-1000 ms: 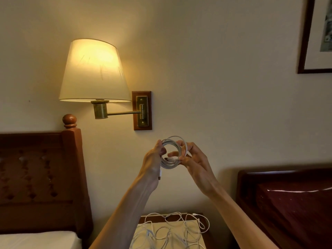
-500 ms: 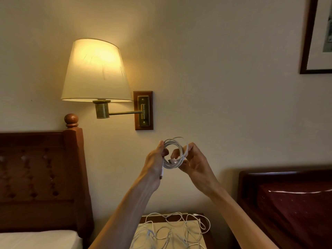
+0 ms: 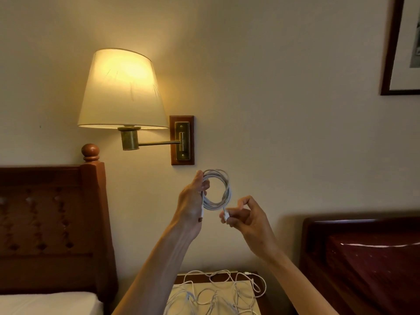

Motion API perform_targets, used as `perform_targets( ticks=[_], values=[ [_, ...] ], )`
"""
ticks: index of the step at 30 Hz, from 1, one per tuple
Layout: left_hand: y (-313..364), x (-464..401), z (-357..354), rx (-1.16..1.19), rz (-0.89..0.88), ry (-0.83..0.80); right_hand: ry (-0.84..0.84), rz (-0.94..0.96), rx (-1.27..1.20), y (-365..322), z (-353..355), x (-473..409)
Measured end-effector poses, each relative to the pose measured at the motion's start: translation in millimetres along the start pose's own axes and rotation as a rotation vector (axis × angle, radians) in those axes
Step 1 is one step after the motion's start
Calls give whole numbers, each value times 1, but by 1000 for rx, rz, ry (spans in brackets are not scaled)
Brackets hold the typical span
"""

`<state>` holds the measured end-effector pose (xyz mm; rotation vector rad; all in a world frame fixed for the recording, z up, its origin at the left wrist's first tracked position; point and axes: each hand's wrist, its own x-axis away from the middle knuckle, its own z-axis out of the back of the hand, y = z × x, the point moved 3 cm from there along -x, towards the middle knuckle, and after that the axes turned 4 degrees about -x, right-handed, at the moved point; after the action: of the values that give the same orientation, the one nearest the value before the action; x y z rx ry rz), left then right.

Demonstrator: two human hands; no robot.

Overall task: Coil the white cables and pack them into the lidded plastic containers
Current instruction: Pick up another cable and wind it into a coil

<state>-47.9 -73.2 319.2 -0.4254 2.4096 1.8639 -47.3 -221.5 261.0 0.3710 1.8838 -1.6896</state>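
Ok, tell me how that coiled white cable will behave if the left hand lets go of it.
The coiled cable looks thin and floppy, so the loops would probably spring apart once the left hand eases its grip. It seems light, since a finger pinch holds it up. The right hand pinches only the free end, so the coil would likely dangle and unravel from there.

Both forearms are reaching up and forward, converging toward each other. The left hand [image 3: 192, 205] is turning its back toward the camera, thumb raised on top, fingers curling round one side of a coiled cable [image 3: 218, 189] and gripping it upright. The right hand [image 3: 246, 218] is sitting just below and to the right of the left, wrist bent, fingers curled, thumb and forefinger pinching the cable's loose end.
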Motion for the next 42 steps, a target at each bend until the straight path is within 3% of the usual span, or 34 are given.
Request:
perform_targets(
  ticks=[8,15,18,21,25,29,32,36,42],
  values=[
    [-19,6,10,-1,55,30,-98,-116,37,-2,5,10],
    [-49,20,11,-26,80,40,128,-24,115,-9,-20,1],
    [-51,22,25,-159,57,-66,155,-19,214,-9,-11,-5],
    [-48,17,45,-348,24,-182,58,-24,387,-11,3,-13],
    [-39,10,54,-349,-51,-242,-198,-39,629,-17,3,-23],
    [-43,15,48,-486,-121,-340,-302,-38,718,-17,-2,-30],
    [-50,17,45,-470,-83,-354,-290,-66,681,-15,0,-32],
    [-60,19,43,-474,-127,-244,-279,-150,537,-10,3,-25],
    [-76,14,43,-204,2,-62,-52,-297,277,11,14,-6]
  ],
)
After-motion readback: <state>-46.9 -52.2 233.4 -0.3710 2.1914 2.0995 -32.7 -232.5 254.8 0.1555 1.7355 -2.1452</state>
